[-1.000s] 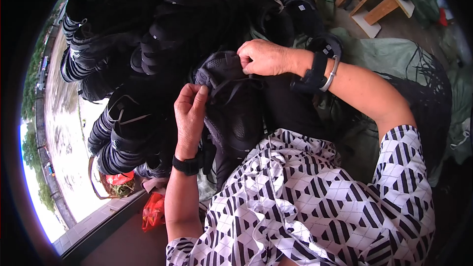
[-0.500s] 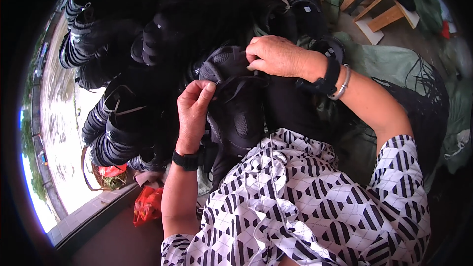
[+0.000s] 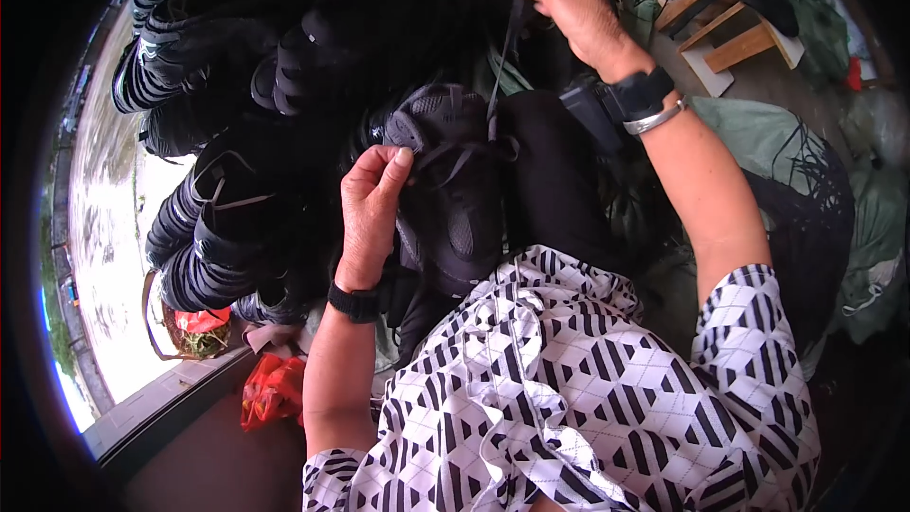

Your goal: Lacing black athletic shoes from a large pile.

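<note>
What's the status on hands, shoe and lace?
Left hand pinching shoe upper. Right hand raised, pulling lace taut. Black shoe pile crowds close behind.

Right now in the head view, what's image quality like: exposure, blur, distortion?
Head view: the bright ground outside at left is blown out; the pile of black shoes sinks into shadow, little detail. The black mesh shoe on the lap, left hand and right hand pulling a dark lace are fairly sharp. Fisheye bends the edges; black vignette rings the frame.
</note>
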The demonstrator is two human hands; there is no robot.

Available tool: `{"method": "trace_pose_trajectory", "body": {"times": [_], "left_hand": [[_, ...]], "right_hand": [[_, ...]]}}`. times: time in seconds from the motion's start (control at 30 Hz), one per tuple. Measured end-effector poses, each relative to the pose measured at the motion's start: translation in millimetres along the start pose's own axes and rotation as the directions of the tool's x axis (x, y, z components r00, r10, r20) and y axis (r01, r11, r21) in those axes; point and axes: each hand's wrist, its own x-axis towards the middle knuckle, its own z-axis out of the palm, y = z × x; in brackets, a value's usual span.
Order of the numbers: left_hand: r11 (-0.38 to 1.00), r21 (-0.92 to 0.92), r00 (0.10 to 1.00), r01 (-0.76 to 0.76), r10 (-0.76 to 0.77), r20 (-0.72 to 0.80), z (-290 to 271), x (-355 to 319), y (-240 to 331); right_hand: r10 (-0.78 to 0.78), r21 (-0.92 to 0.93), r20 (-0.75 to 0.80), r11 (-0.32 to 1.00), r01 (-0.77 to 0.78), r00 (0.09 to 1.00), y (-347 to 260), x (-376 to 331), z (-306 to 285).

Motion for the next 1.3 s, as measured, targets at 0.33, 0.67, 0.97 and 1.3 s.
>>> {"method": "trace_pose_trajectory", "body": {"times": [0.33, 0.67, 0.97, 1.3], "left_hand": [[0.998, -0.059, 0.999, 0.030, -0.028, 0.040, -6, 3, -4], [0.998, -0.048, 0.999, -0.050, 0.049, -0.018, -4, -6, -8], [0.996, -0.062, 0.995, 0.061, -0.066, -0.078, -1, 2, 1], [0.494, 0.831, 0.881, -0.254, 0.473, -0.012, 11, 10, 28]], "right_hand": [[0.148, -0.522, 0.395, 0.848, 0.089, 0.907, 15, -100, 37], [0.067, -0.538, 0.591, 0.776, 0.331, 0.804, -16, -100, 18], [0.104, -0.186, 0.353, 0.982, -0.039, 0.930, -44, -78, 57], [0.086, -0.215, 0.456, 0.976, 0.016, 0.886, -25, -65, 93]]}}
